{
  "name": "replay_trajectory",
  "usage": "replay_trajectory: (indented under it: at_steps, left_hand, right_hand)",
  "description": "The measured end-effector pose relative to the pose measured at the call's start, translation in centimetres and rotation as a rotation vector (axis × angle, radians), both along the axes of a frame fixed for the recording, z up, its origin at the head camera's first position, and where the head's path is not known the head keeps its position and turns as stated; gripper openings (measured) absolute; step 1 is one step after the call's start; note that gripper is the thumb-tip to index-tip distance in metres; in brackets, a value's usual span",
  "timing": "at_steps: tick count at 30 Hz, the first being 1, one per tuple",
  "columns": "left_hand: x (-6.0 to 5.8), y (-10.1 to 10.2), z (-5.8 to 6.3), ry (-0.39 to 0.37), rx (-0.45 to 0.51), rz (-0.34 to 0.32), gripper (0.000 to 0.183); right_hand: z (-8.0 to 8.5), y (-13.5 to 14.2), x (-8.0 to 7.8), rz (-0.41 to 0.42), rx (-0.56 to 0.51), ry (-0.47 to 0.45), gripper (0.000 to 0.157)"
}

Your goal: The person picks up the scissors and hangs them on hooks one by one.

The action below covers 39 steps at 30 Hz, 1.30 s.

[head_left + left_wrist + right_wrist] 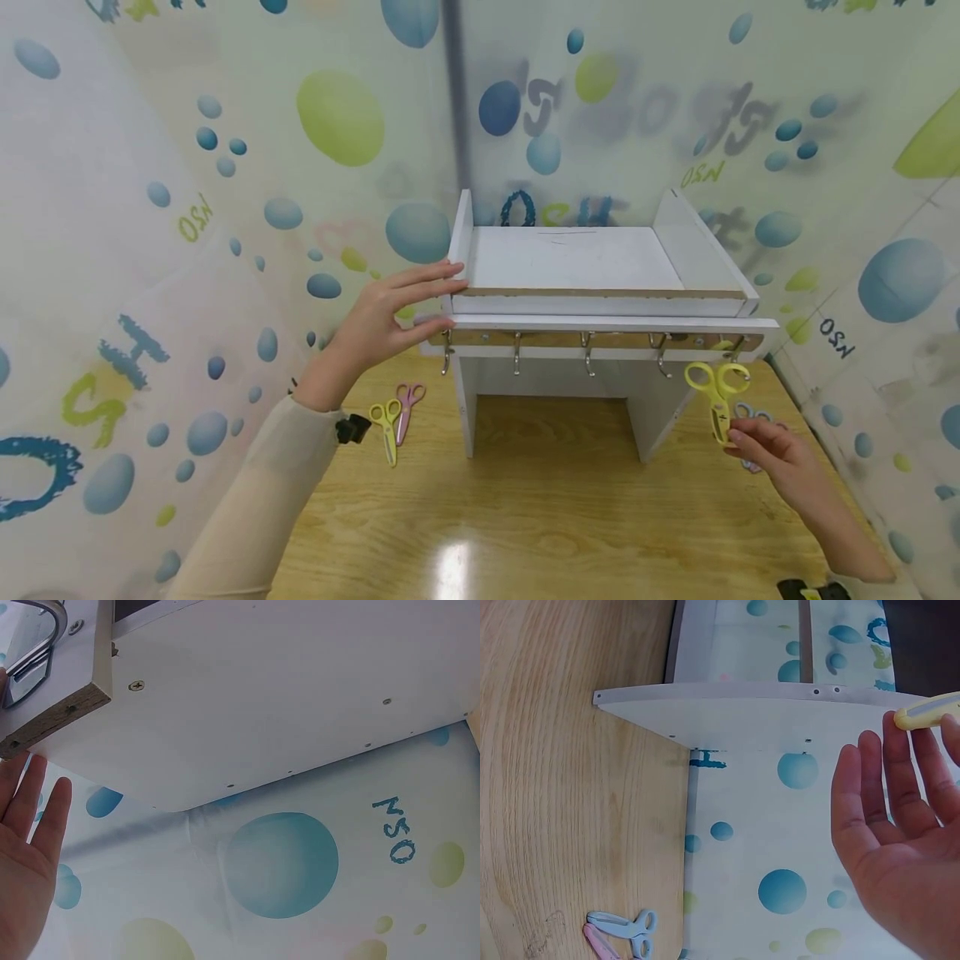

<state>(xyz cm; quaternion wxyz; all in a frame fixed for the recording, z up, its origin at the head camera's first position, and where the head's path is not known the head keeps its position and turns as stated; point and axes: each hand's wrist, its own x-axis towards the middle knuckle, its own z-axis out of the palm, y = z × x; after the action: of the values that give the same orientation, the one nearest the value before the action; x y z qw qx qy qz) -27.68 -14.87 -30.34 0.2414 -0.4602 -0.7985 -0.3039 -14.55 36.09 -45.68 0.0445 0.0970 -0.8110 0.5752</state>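
Observation:
My left hand (pixel 378 312) rests at the left end of a white shelf (pixel 600 304), its fingers straight against the side panel and its thumb at the hook rail (pixel 555 340). In the left wrist view, the fingers (pixel 54 821) reach up beside the board's end. Low on the blades, my right hand (pixel 780 462) pinches yellow scissors (pixel 717 396), handles upward. One handle loop overlaps the rightmost hook (pixel 738 348) in the head view. Only the yellow blade end (pixel 926 714) shows in the right wrist view, between fingers and thumb.
On the wooden table (pixel 555 517), yellow scissors (pixel 387 427) and pink scissors (pixel 407 408) lie left of the shelf. Blue scissors (pixel 626 926) and pink scissors (pixel 600 941) lie at the right. Several metal hooks (pixel 516 354) line the rail. Patterned sheeting (pixel 337 167) surrounds the table.

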Motion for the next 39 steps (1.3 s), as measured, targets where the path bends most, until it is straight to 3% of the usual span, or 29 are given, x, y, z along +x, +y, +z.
replay_trajectory:
  at_steps: [8,16,26,39]
  left_hand:
    - [-0.1,-0.1,-0.2,0.007,0.018,-0.013,0.047]
    - [-0.2,0.0,-0.2,0.008,0.032,-0.031,0.047]
    - [-0.2,0.0,-0.2,0.012,0.018,-0.019,0.049]
    - [-0.1,0.0,0.0,-0.008,0.013,-0.013,0.048]
  right_hand:
    - [-0.6,0.1,0.0,0.090,-0.125,0.055,0.037]
    - [-1.1,0.2,-0.1,0.092,-0.125,0.027,0.039]
    - [-1.5,0.8,-0.1,0.133,-0.141,0.014,0.027]
    - [-2.5,2.3,-0.5,0.186,-0.289,-0.071,0.033]
